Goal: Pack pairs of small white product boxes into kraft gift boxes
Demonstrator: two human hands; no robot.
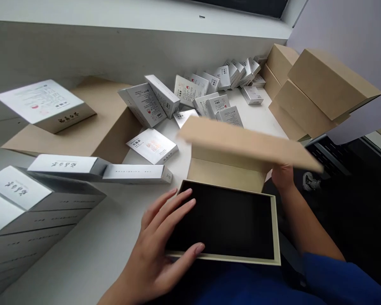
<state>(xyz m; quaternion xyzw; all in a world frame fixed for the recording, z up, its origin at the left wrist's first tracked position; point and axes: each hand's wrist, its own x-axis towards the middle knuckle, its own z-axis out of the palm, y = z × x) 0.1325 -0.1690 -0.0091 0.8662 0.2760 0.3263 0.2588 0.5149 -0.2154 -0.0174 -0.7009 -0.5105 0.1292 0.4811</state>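
Observation:
In front of me is a tan gift box (277, 231) with a black flat interior (230, 224) and a pale rim. Its brown lid (244, 137) stands raised on the far side, blurred by motion. My left hand (160, 250) lies over the box's left end, fingers spread on the black surface and thumb near the front rim. At the lid's right end, my right hand (282, 178) has its fingers closed on the edge; the fingertips are partly hidden. A silver-white carton (152, 146) lies flat beyond the box.
Many small silver cartons (190, 90) lean in a row along the wall. Stacked white cartons (44, 203) stand at the left front. An open brown box (114, 123) has a white carton (47, 103) on top. More brown boxes (324, 84) are piled at the right. A person's shoe (311, 182) shows below.

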